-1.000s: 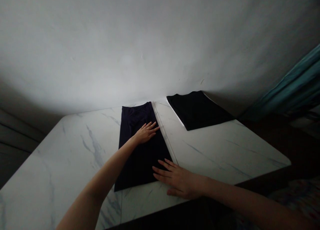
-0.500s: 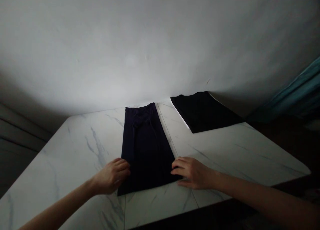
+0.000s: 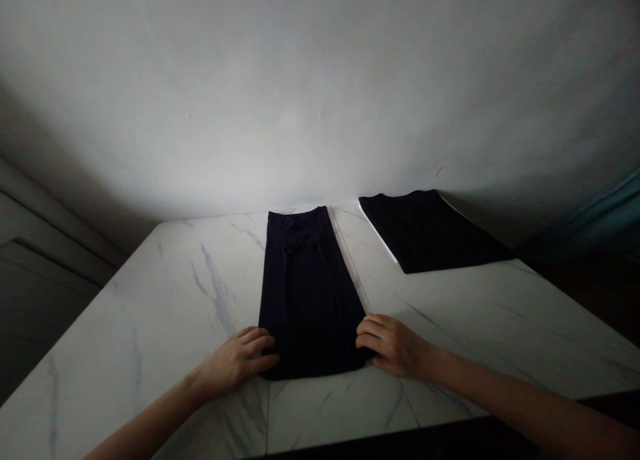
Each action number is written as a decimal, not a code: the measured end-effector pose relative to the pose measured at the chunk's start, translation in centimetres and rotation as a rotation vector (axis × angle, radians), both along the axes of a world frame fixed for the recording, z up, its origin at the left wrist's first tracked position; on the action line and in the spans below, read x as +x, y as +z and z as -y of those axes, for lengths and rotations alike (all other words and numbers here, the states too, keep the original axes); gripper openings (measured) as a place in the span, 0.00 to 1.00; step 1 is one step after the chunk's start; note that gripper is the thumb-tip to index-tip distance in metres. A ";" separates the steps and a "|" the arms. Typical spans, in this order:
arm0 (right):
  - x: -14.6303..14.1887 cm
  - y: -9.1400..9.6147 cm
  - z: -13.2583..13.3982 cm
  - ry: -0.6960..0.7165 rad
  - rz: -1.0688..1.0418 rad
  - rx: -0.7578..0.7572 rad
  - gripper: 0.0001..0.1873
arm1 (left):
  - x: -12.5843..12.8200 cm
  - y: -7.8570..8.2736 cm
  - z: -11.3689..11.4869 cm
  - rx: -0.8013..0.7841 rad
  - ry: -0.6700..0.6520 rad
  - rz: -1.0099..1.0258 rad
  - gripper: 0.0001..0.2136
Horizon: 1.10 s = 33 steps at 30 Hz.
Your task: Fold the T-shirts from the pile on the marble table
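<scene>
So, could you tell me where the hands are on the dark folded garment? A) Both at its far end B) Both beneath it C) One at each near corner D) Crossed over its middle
C: the left hand and right hand sit at the dark folded garment's near corners.

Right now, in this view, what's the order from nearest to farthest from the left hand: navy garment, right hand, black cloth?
1. Navy garment: beside the left hand, mid-table.
2. Right hand: across the garment's near end.
3. Black cloth: far edge, right side.
</scene>
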State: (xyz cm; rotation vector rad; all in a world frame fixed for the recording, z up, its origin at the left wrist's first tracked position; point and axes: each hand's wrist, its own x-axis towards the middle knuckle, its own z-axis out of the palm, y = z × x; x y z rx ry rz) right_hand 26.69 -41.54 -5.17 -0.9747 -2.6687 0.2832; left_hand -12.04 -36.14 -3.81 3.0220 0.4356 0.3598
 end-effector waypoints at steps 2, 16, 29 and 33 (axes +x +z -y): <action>0.3 -0.6 -0.3 -0.002 -0.076 0.003 0.17 | 0.1 -0.3 -0.3 -0.006 -0.009 0.051 0.14; -1.3 1.3 -7.5 -0.534 -0.783 -0.426 0.15 | 2.6 2.4 -5.1 -1.074 0.510 0.610 0.16; -3.9 4.2 -34.0 -1.062 -0.402 -0.121 0.13 | 8.2 3.6 -31.1 -1.129 0.893 0.959 0.17; -4.2 2.2 -36.3 -1.136 -0.316 -0.138 0.11 | 9.1 0.5 -34.4 -0.991 1.021 0.841 0.15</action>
